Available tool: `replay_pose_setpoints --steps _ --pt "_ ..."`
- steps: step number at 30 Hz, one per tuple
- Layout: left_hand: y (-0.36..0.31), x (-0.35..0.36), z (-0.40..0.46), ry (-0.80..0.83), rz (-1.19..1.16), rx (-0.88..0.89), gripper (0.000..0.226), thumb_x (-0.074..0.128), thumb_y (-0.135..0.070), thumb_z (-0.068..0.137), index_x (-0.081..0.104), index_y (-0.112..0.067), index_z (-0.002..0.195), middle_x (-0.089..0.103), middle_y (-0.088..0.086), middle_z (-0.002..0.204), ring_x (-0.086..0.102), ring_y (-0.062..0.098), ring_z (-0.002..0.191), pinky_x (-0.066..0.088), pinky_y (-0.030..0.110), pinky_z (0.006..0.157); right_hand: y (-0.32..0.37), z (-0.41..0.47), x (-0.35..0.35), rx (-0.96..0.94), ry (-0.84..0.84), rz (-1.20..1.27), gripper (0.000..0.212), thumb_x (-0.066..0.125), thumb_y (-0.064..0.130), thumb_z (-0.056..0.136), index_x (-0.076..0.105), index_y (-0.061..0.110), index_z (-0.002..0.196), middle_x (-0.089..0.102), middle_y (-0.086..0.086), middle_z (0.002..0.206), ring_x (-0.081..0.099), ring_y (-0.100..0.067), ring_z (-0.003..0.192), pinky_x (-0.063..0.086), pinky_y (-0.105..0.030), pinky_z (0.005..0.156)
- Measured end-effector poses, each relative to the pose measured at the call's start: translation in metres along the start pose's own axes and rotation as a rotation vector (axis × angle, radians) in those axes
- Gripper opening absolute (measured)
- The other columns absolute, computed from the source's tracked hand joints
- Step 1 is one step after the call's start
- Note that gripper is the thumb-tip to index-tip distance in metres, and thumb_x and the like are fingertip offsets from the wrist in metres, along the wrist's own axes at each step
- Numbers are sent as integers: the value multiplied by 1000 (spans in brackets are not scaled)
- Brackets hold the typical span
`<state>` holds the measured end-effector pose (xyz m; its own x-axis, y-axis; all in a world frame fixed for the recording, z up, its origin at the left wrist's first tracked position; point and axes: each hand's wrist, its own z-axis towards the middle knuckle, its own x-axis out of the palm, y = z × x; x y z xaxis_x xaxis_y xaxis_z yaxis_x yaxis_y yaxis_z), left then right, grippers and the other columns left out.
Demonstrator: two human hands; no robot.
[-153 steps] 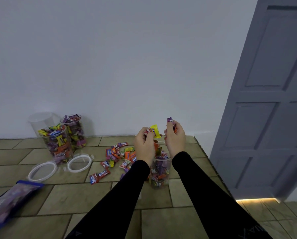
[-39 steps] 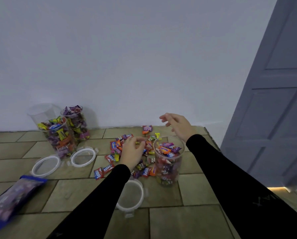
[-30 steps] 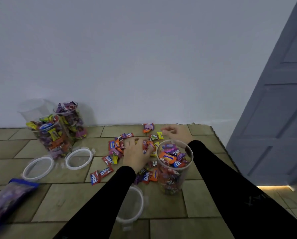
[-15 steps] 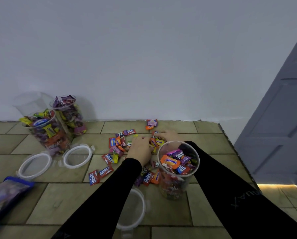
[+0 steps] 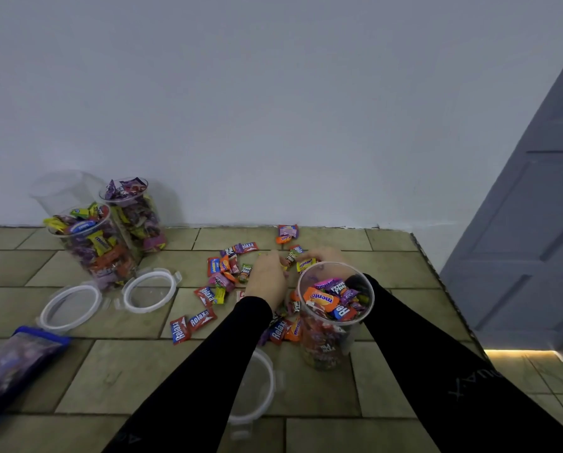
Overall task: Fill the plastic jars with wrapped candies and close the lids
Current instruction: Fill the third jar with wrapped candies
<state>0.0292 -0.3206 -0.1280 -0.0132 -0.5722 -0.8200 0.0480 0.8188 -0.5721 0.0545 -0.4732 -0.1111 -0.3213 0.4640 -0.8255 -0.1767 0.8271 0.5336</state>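
Note:
A clear plastic jar (image 5: 334, 341) stands open on the tiled floor, filled with wrapped candies almost to its rim. Just left of and behind it, loose wrapped candies (image 5: 222, 273) lie scattered. My left hand (image 5: 267, 281) is palm down on this pile, its fingers curled round candies at the far side. Behind the jar, my right hand (image 5: 327, 256) is partly hidden, and its fingers curl onto candies beside a yellow one (image 5: 306, 265). The two hands' fingertips nearly meet. One lid (image 5: 258, 387) lies under my left forearm.
At the left wall stand two open jars heaped with candies (image 5: 93, 250) (image 5: 136, 214) and an empty jar (image 5: 61, 191). Two lids (image 5: 70, 307) (image 5: 150, 289) lie before them. A candy bag (image 5: 12, 364) lies at the lower left. A grey door (image 5: 528, 240) and the tile's edge bound the right.
Both hands went from above the jar down onto the candy pile behind it. My fingers have closed in on candies there. The view has tilted down and nearer.

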Motion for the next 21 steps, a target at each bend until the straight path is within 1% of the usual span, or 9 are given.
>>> replay_pose_setpoints --steps 2,3,6,8,11,13,15,17,21 --pt "-4 -3 -4 -35 -87 -24 11 53 -6 93 58 -12 100 58 2 94 56 22 93 42 30 69 2 -6 -3 3 -65 100 39 65 10 88 60 10 127 62 -9 125 58 -20 112 34 -11 74" --pt "-6 -5 -7 -48 -140 -39 12 52 -4 93 57 -13 99 58 1 93 55 19 89 39 28 63 4 -10 -4 0 -108 161 38 66 9 87 62 11 125 66 -5 115 61 -13 100 34 -7 70" --pt "-12 -14 -13 -87 -307 -72 12 53 -6 95 54 -18 99 58 3 96 55 15 78 40 26 61 7 -19 -6 9 -226 391 29 65 7 88 67 16 115 69 5 91 57 8 68 39 -5 60" --pt "-15 -19 -16 -110 -417 -78 12 51 -8 97 55 -17 103 60 1 91 57 11 68 44 20 55 9 -24 -11 16 -300 456 27 64 8 89 68 20 113 66 11 76 52 7 52 38 -4 50" --pt "-22 -27 -21 -168 -578 -85 13 51 -10 97 57 -16 108 61 -1 79 54 8 56 42 13 44 17 -37 -26 -19 -392 525 27 64 9 90 69 20 113 67 5 93 57 4 63 46 -7 57" --pt "-25 -33 -23 -220 -616 -74 12 53 -13 97 57 -20 106 63 3 81 53 11 56 42 17 46 22 -46 -36 -66 -445 593 27 64 6 89 69 19 112 68 -1 105 65 -2 78 55 -19 71" --pt "-29 -38 -25 -251 -667 -42 11 53 -17 97 58 -22 107 63 3 86 52 13 61 42 21 50 28 -53 -44 -108 -494 583 28 64 5 88 69 17 113 68 -3 111 66 -11 97 53 -26 88" --pt "-36 -45 -27 -286 -725 -11 12 53 -17 98 58 -22 108 58 1 83 47 9 57 41 17 47 35 -59 -53 -128 -525 597 29 64 5 88 68 17 114 68 -3 111 65 -14 101 52 -26 91" --pt "-55 -63 -40 -309 -904 54 14 53 -12 98 59 -14 111 54 3 85 47 -2 52 39 9 46 51 -77 -71 -174 -622 665 28 64 4 89 68 18 113 69 -4 105 65 -16 96 54 -29 87"
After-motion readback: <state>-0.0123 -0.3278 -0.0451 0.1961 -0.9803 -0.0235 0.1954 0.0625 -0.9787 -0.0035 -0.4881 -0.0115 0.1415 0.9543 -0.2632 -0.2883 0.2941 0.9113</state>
